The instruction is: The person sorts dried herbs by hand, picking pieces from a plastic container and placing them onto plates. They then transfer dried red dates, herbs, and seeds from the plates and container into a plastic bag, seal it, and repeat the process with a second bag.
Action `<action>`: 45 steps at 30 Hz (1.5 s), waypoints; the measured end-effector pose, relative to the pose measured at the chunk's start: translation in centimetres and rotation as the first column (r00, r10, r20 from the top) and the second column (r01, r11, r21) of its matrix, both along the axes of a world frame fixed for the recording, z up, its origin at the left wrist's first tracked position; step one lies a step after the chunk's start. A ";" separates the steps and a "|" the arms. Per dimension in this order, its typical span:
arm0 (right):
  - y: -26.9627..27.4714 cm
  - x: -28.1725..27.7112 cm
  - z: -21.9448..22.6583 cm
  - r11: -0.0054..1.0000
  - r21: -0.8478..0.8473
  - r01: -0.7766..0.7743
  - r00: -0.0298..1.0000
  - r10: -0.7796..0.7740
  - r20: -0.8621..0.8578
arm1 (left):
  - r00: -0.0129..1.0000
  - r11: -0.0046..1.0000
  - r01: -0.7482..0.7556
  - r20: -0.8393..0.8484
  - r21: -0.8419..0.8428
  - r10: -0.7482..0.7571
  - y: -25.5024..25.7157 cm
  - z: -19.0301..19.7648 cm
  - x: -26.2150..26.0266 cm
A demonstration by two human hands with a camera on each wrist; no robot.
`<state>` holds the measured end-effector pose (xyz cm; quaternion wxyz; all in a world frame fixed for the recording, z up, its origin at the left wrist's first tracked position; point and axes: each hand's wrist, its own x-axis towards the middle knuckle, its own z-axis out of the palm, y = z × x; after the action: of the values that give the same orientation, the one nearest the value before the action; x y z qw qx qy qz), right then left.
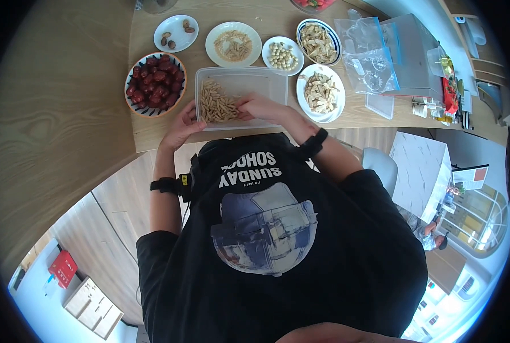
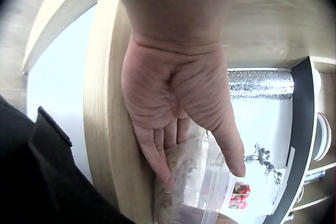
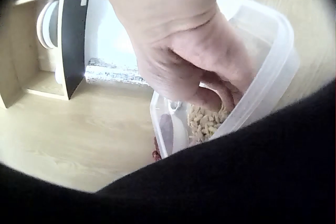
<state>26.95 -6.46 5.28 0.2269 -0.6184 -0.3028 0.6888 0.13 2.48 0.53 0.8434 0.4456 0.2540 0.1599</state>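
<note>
A clear plastic container lies lengthwise near the table's front edge. Short, pale tan, stick-like dried pieces are heaped in its left half. My left hand grips the container's front left corner, its thumb at the front rim and its fingers along the left wall; the left wrist view shows this hand around the clear wall. My right hand reaches inside over the front rim. In the right wrist view its curled fingertips touch the heap, and I cannot tell whether they hold any pieces.
A bowl of red dates stands left of the container. Behind it are plates with brown nuts, thin pale slivers and round white seeds. Dried slices fill a plate at right, near clear zip bags.
</note>
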 end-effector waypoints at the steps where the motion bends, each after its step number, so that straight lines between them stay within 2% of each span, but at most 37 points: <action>1: 0.3 -0.8 0.5 1.000 0.001 0.003 1.000 -0.003 0.000 | 1.000 1.000 0.003 0.000 0.001 -0.003 0.0 0.0 0.1; 3: 1.1 -2.2 1.3 0.983 -0.068 0.172 0.959 -0.183 -0.218 | 1.000 1.000 0.017 -0.001 -0.017 -0.017 0.1 0.1 0.0; 4: 1.5 -2.4 0.6 0.982 -0.069 0.173 0.958 -0.185 -0.219 | 1.000 1.000 0.018 -0.002 -0.018 -0.018 0.1 0.2 0.0; 6: 2.5 -2.5 -0.6 0.972 -0.150 0.182 0.901 -0.226 -0.370 | 1.000 1.000 0.013 -0.012 -0.027 -0.013 0.1 0.2 0.0; 12: 3.7 -4.4 -0.6 0.954 -0.154 0.259 0.858 -0.300 -0.417 | 1.000 1.000 -0.007 -0.018 -0.008 0.007 0.0 -0.1 -0.1; 18: 4.1 -3.4 -0.9 0.928 -0.185 0.322 0.795 -0.372 -0.479 | 1.000 1.000 -0.023 -0.002 -0.002 0.023 -0.2 0.1 0.0; 22: 3.7 -1.6 1.2 0.958 -0.133 0.254 0.837 -0.286 -0.467 | 0.999 0.999 -0.040 -0.007 -0.001 0.040 -0.2 -0.7 -0.2; 24: 3.3 -1.9 2.3 0.978 0.123 0.169 0.972 -0.144 -0.188 | 1.000 1.000 -0.022 -0.012 -0.001 0.022 -0.1 -0.4 -0.1; 25: 3.2 -1.8 2.6 0.978 0.124 0.171 0.971 -0.146 -0.188 | 1.000 1.000 -0.021 -0.012 0.000 0.021 0.0 -0.2 0.0; 26: 3.1 -1.6 2.9 0.952 0.301 -0.045 0.999 0.046 0.003 | 1.000 1.000 -0.017 -0.004 -0.001 0.017 -0.1 0.1 0.1; 27: 3.0 -1.5 3.1 0.861 0.424 -0.281 0.954 0.202 0.222 | 1.000 1.000 -0.015 0.003 -0.001 0.015 -0.1 0.2 0.1; 31: 5.0 -1.1 2.9 0.813 0.517 -0.268 0.958 0.165 0.236 | 1.000 1.000 -0.018 0.020 -0.006 0.018 -0.1 0.3 0.1; 33: 5.8 -1.4 2.4 0.741 0.545 -0.392 0.858 0.080 0.508 | 1.000 1.000 -0.002 0.008 0.017 0.002 0.0 0.2 0.1; 34: 5.9 -2.0 1.8 0.740 0.547 -0.392 0.858 0.079 0.508 | 1.000 1.000 -0.002 0.007 0.018 0.002 0.1 0.2 0.1; 37: 5.7 -3.5 0.0 0.770 0.555 -0.313 0.894 0.042 0.446 | 1.000 1.000 0.011 0.009 0.010 -0.011 0.0 0.1 0.0; 39: 5.3 -4.0 -0.4 0.774 0.473 -0.420 0.866 0.186 0.465 | 1.000 0.999 0.007 -0.005 0.041 -0.007 -0.1 0.2 0.0; 43: 4.4 -4.5 -0.9 0.841 0.383 -0.382 0.897 0.238 0.373 | 1.000 0.998 0.025 -0.007 0.061 -0.025 0.1 0.3 -0.1; 44: 4.4 -4.6 -1.1 0.927 0.295 -0.230 0.968 0.186 0.171 | 1.000 0.998 0.025 -0.010 0.051 -0.024 0.1 0.2 -0.1; 45: 4.4 -4.8 -1.0 0.981 0.170 -0.089 0.995 0.095 -0.028 | 1.000 0.999 0.026 -0.013 0.042 -0.025 0.1 0.0 -0.2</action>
<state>22.19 -2.11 4.33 0.2517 -0.5698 -0.3839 0.6816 -0.05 2.63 0.54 0.8342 0.4676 0.2499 0.1517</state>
